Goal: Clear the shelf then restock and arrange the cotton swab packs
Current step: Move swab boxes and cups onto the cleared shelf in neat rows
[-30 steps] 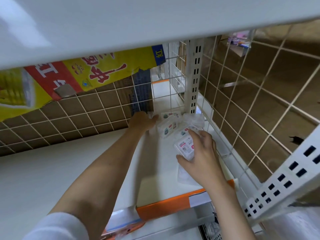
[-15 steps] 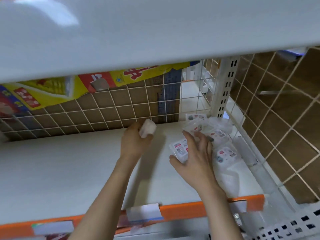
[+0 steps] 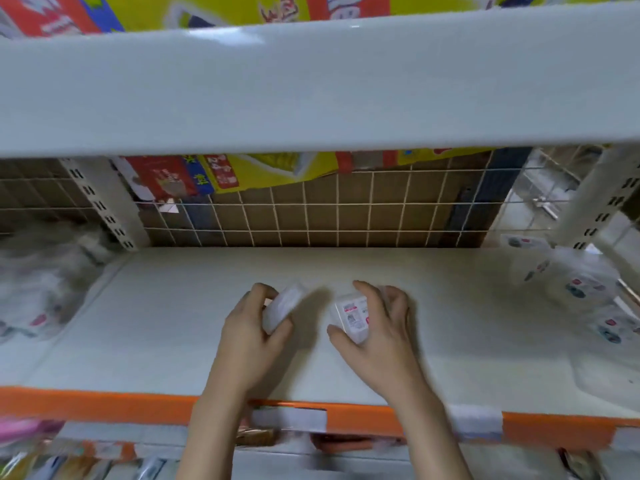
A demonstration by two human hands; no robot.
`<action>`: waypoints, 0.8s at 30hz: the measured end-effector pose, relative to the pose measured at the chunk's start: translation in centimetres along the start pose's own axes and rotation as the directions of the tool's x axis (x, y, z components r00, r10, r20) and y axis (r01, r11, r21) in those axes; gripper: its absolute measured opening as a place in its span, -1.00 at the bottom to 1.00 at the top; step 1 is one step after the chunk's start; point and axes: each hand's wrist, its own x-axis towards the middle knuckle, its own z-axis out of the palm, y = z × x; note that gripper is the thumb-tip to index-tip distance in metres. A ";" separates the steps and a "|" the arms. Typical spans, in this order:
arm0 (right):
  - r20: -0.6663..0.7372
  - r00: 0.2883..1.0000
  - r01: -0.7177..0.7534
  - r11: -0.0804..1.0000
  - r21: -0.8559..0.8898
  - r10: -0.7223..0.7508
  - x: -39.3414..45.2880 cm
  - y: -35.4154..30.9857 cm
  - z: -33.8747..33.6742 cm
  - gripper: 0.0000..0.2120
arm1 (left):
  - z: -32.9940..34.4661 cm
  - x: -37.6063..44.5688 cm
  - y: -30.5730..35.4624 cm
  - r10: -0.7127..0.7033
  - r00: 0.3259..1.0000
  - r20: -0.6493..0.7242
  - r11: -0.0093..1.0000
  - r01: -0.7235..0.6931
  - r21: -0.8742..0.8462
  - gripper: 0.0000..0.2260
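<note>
My left hand [image 3: 251,336] grips a small clear cotton swab pack [image 3: 285,304] over the middle of the white shelf [image 3: 166,306]. My right hand [image 3: 377,337] holds a second cotton swab pack [image 3: 351,315] with a pink and white label, just to the right of the first. The two packs are a short gap apart, near or on the shelf surface; I cannot tell which. A loose pile of more swab packs [image 3: 581,289] lies at the shelf's right end, blurred.
A wire grid back panel [image 3: 346,209] closes the rear, with cardboard and yellow-red boxes [image 3: 242,171] behind. The upper shelf board [image 3: 311,88] hangs low overhead. Blurred plastic bags [image 3: 45,282] fill the left bay. An orange front rail [image 3: 86,405] carries price tags.
Both hands have moved left from the pile at the right corner to the middle of the shelf, each carrying a pack. The view has swung left.
</note>
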 end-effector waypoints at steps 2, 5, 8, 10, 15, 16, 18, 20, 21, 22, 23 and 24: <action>0.049 0.999 -0.001 1.000 0.005 0.001 -0.3 -2.0 2.4 -0.34 | -2.2 0.2 -2.0 0.022 1.000 0.020 1.000 -0.022 0.018 -0.75; 0.069 0.998 -0.006 1.000 -0.006 0.006 -1.0 -3.9 5.5 -0.33 | -4.4 0.2 -4.9 0.014 1.000 0.001 0.998 -0.014 0.056 -0.63; 0.088 0.993 -0.076 0.997 -0.027 0.078 -1.5 -5.2 7.8 -0.23 | -6.1 -0.2 -7.1 -0.006 1.000 0.016 0.999 0.005 0.054 -0.43; 0.129 0.984 -0.121 0.991 -0.051 0.127 -1.7 -5.8 8.8 -0.14 | -7.1 -0.3 -8.2 0.016 0.999 0.046 0.999 -0.018 0.043 -0.40; 0.045 0.995 -0.081 0.994 -0.076 0.085 -1.3 -7.1 10.6 -0.18 | -8.5 -0.2 -10.5 0.064 0.994 0.083 0.986 -0.076 0.149 -0.48; 0.014 0.998 -0.053 0.997 -0.064 0.054 -1.1 -7.2 10.8 -0.20 | -8.7 -0.2 -10.6 0.063 0.996 0.062 0.983 -0.072 0.167 -0.48; -0.031 1.000 -0.003 0.997 -0.076 0.001 -0.8 -7.4 11.1 -0.24 | -9.1 -0.1 -10.7 0.049 0.999 0.024 0.984 -0.052 0.173 -0.46; -0.059 0.998 0.030 0.993 -0.113 -0.037 -0.4 -7.4 11.3 -0.25 | -9.2 0.0 -10.8 0.030 0.999 0.015 0.988 -0.032 0.148 -0.42; -0.070 0.996 0.054 0.991 -0.123 -0.063 -0.1 -7.4 11.4 -0.24 | -9.3 0.2 -10.7 0.021 1.000 0.013 0.993 -0.022 0.120 -0.40; -0.074 0.994 0.075 0.989 -0.126 -0.084 0.1 -7.3 11.4 -0.22 | -9.4 0.4 -10.6 0.005 1.000 0.014 0.996 -0.007 0.087 -0.37; -0.068 0.993 0.087 0.988 -0.127 -0.096 0.4 -7.3 11.5 -0.21 | -9.4 0.6 -10.4 -0.012 1.000 0.017 0.998 0.011 0.060 -0.34; -0.056 0.993 0.096 0.987 -0.129 -0.104 0.6 -7.3 11.5 -0.20 | -9.3 0.8 -10.2 -0.024 1.000 0.018 0.999 0.023 0.045 -0.31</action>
